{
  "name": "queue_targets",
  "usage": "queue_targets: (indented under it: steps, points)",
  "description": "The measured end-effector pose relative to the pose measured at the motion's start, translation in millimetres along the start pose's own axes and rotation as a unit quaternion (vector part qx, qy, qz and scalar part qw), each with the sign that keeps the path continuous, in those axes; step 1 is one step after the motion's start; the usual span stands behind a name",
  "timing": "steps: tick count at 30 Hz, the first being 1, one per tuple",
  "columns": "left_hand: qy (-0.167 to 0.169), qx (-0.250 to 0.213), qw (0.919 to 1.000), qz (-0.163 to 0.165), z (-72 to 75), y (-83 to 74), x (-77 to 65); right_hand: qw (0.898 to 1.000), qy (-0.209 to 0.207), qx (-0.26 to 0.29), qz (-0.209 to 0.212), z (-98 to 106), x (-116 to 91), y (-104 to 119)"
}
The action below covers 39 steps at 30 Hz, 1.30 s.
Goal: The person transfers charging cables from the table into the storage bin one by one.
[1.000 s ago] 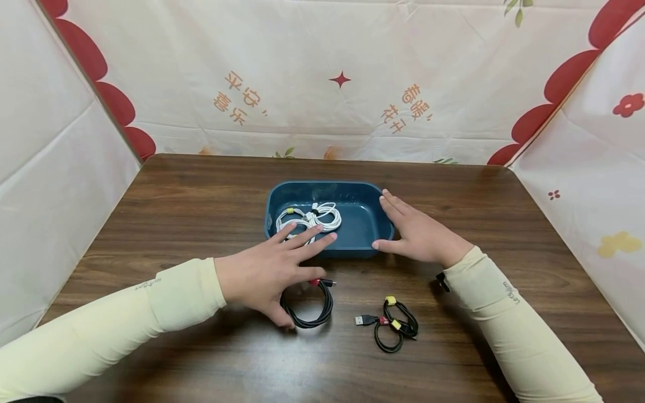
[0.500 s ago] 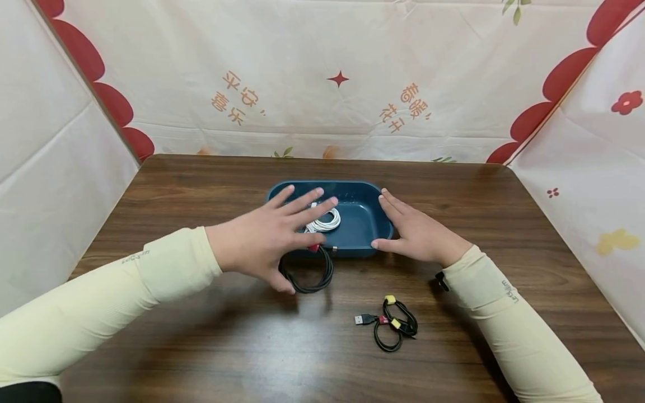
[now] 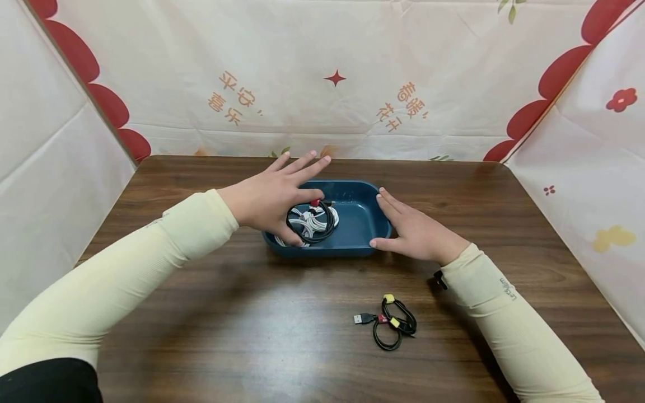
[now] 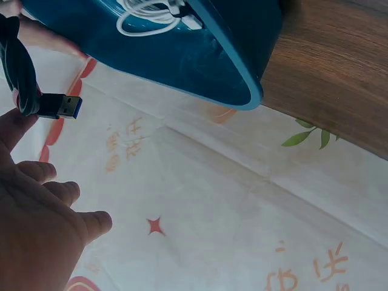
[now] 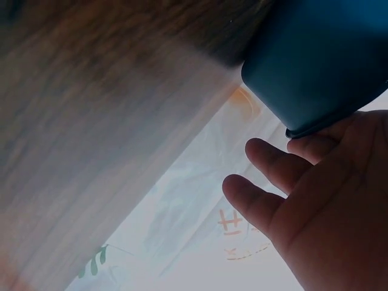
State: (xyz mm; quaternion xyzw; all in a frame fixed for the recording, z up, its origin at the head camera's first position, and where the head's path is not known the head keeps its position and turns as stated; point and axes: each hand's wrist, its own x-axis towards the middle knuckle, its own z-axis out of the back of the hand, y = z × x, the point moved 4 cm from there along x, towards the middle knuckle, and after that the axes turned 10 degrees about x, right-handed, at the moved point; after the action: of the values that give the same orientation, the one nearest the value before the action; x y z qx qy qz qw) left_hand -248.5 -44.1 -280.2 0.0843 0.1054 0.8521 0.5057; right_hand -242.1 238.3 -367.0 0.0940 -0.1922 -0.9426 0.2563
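Note:
My left hand [image 3: 276, 196] pinches a coiled black USB cable [image 3: 331, 224] between thumb and index finger, the other fingers spread out. That coil hangs over the left half of a blue plastic bin [image 3: 359, 226]. Beneath it, in the bin, lie white cables [image 3: 313, 223], partly hidden by the hand and the coil. In the left wrist view, the held cable's USB plug [image 4: 68, 107] points away from the fingers. At the bin's right end rests my right hand [image 3: 420, 232], thumb at the front corner. The right wrist view shows its extended fingers [image 5: 254, 203], one touching the rim.
A second black USB cable [image 3: 395, 324], looped and tied with yellow and red bands, lies on the brown wooden table [image 3: 201, 347] in front of the bin. White printed cloth [image 3: 282, 67] encloses the table's back and sides.
My left hand has lifted the coiled black cable off the table and carried it forward over the bin. My right hand has stayed at the bin's right end.

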Motion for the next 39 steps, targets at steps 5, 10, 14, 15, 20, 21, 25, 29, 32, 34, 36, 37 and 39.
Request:
queue_targets:
  steps: [5,10,14,15,20,21,25,29,32,34,36,37,39]
  points:
    - [0.021,-0.006,0.9997,0.011,-8.1,4.2,19.6,1.000,0.002,0.001,-0.004,0.2,0.4,0.6]
    - [0.038,-0.019,0.9990,0.015,-10.5,2.0,40.8,1.000,0.004,0.005,-0.008,0.3,0.9,0.2]
    - [0.042,-0.037,0.9983,0.017,-9.4,-3.2,55.0,1.000,0.004,0.011,-0.012,0.9,0.3,-0.4]
    - [0.042,-0.039,0.9982,0.018,-9.1,-4.6,58.0,1.000,0.004,0.012,-0.013,1.0,0.0,-0.6]
    - [0.042,-0.044,0.9977,0.029,-9.8,-11.7,69.4,1.000,0.008,0.019,-0.011,1.0,-0.7,-1.4]
    - [0.044,-0.045,0.9975,0.032,-10.5,-13.0,70.7,1.000,0.009,0.021,-0.009,0.8,-0.6,-1.4]
    - [0.049,-0.044,0.9970,0.040,-14.3,-18.2,74.9,0.999,0.014,0.029,-0.005,-0.4,-0.6,-2.0]
    - [0.063,-0.046,0.9958,0.048,-19.5,-21.2,77.0,0.999,0.014,0.029,-0.005,-1.5,-0.3,-3.3]
    - [0.078,-0.056,0.9937,0.059,-24.7,-21.5,77.8,1.000,0.010,0.029,-0.003,-1.4,0.1,-3.1]
    - [0.091,-0.059,0.9918,0.068,-28.7,-20.7,78.1,1.000,0.008,0.029,-0.002,-1.1,0.1,-2.5]
    - [0.103,-0.058,0.9898,0.079,-33.0,-19.6,78.4,1.000,0.010,0.028,-0.002,-1.0,-0.2,-2.1]
    - [0.110,-0.058,0.9887,0.084,-34.7,-19.1,78.4,1.000,0.010,0.027,-0.003,-0.9,-0.4,-2.0]
    - [0.119,-0.059,0.9868,0.092,-38.5,-18.3,78.6,1.000,0.011,0.024,-0.005,-0.6,-0.8,-1.9]
